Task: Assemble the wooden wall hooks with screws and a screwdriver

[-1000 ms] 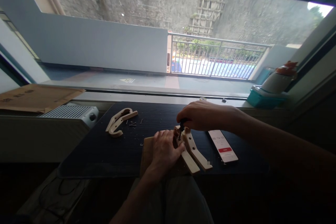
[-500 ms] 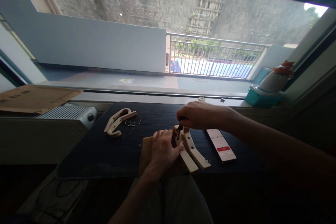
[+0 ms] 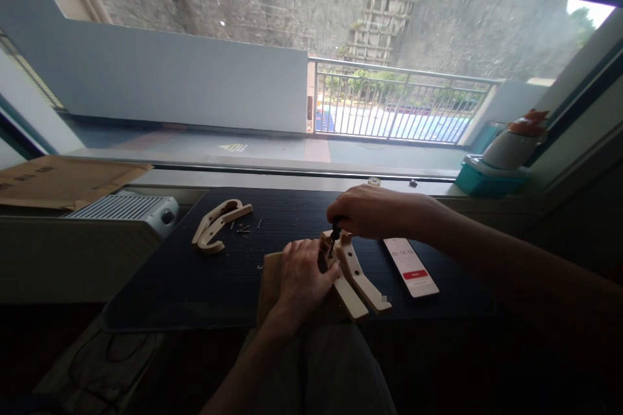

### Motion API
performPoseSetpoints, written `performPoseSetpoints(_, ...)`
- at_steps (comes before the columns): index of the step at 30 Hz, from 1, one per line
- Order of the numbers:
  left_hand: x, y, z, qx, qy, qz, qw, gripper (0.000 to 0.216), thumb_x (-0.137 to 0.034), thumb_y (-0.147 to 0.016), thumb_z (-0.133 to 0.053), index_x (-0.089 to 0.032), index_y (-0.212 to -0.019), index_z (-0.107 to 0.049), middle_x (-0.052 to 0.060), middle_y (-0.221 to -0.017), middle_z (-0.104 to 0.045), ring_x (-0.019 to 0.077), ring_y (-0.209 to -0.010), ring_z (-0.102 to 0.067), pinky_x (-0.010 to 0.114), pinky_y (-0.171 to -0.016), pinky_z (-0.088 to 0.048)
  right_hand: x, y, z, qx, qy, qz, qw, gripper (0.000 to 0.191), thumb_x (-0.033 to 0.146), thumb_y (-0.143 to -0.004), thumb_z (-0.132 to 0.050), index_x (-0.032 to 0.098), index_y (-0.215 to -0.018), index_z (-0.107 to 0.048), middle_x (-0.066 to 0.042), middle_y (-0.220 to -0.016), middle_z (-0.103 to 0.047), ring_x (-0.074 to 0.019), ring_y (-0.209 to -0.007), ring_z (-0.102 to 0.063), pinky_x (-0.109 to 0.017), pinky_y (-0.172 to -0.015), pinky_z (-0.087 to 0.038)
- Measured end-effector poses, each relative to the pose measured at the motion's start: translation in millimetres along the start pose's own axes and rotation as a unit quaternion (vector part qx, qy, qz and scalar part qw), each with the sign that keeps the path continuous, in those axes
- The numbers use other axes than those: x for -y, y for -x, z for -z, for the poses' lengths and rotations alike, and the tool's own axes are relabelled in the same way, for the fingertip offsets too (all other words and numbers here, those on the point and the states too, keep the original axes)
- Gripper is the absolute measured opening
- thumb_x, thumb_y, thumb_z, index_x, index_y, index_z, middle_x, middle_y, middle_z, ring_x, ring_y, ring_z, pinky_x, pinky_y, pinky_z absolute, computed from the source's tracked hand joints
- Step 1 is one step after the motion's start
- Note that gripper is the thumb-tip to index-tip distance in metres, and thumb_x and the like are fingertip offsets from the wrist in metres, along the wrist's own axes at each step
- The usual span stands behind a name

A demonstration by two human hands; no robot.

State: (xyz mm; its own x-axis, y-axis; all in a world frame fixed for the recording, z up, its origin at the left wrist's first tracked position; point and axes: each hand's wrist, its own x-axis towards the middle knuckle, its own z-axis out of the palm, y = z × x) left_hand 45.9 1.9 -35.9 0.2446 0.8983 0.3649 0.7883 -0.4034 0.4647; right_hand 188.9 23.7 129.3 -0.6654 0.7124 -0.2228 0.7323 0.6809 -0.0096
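My right hand is closed round the handle of a screwdriver. Its shaft points down to a hole in a pale wooden hook-shaped piece. Fingers and thumb of my left hand press on that same piece, gripping it against a brown wooden block. Beside it, to the right, lies a second curved wooden piece with dark holes. Whether a screw sits under the screwdriver's tip is too small to tell.
Two more curved wooden pieces lie at the table's left, near several loose screws. A phone with a lit timer rests right of my work. On the sill stands a teal box; a heater is left of the dark table.
The screwdriver and my right hand have shifted very slightly while staying over the same hole. My left hand keeps its hold on the wooden piece.
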Motion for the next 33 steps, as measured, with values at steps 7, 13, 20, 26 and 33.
performPoseSetpoints(7, -2.1, -0.3, 2.8, 0.004, -0.001, 0.004, 1.0, 0.021, -0.034, -0.074, -0.061, -0.021, -0.09, -0.058, 0.002, -0.084, -0.061, 0.0235, -0.089, -0.053, 0.04, -0.089, -0.036, 0.9, 1.0, 0.4, 0.001, -0.011, -0.017, 1.0, 0.02, 0.021, -0.084, -0.048, 0.015, -0.092, -0.066, -0.002, -0.073, -0.064, -0.0091, -0.058, -0.048, -0.024, -0.053, -0.03)
performPoseSetpoints(13, -0.3, 0.4, 0.6, 0.002, -0.003, 0.0, 1.0, 0.022, -0.034, -0.074, -0.06, -0.021, -0.092, -0.058, 0.002, -0.085, -0.061, 0.0227, -0.089, -0.052, 0.039, -0.09, -0.035, -3.8, 4.6, 2.7, -0.033, -0.023, -0.002, 0.999, 0.025, 0.022, -0.081, -0.055, 0.023, -0.103, -0.066, -0.001, -0.086, -0.067, -0.0105, -0.069, -0.053, -0.024, -0.057, -0.032)
performPoseSetpoints(20, 0.1, 0.6, -0.1, 0.001, -0.006, 0.0, 1.0, 0.019, -0.035, -0.075, -0.06, -0.022, -0.088, -0.057, 0.002, -0.083, -0.06, 0.0232, -0.089, -0.053, 0.039, -0.091, -0.035, -5.1, 4.1, 2.3, -0.026, -0.016, 0.034, 0.999, 0.019, 0.016, -0.082, -0.049, 0.017, -0.086, -0.068, -0.001, -0.074, -0.065, -0.0084, -0.061, -0.048, -0.024, -0.055, -0.029)
performPoseSetpoints(26, -0.4, 0.5, 0.5, -0.002, -0.004, -0.002, 1.0, 0.021, -0.035, -0.074, -0.061, -0.021, -0.089, -0.057, 0.002, -0.083, -0.061, 0.0229, -0.088, -0.053, 0.039, -0.091, -0.035, -2.5, 3.4, 0.7, -0.038, -0.016, -0.007, 0.999, 0.025, 0.023, -0.086, -0.043, 0.014, -0.083, -0.067, -0.002, -0.068, -0.063, -0.0084, -0.056, -0.046, -0.024, -0.054, -0.029)
performPoseSetpoints(33, -0.8, -0.2, 0.6, -0.008, -0.004, -0.002, 1.0, 0.02, -0.035, -0.074, -0.06, -0.021, -0.088, -0.057, 0.002, -0.084, -0.061, 0.0229, -0.088, -0.053, 0.038, -0.089, -0.036, -4.5, 8.2, 5.5, -0.041, -0.045, -0.001, 0.998, 0.025, 0.021, -0.081, -0.052, 0.02, -0.102, -0.066, -0.002, -0.086, -0.067, -0.0104, -0.067, -0.053, -0.023, -0.057, -0.033)
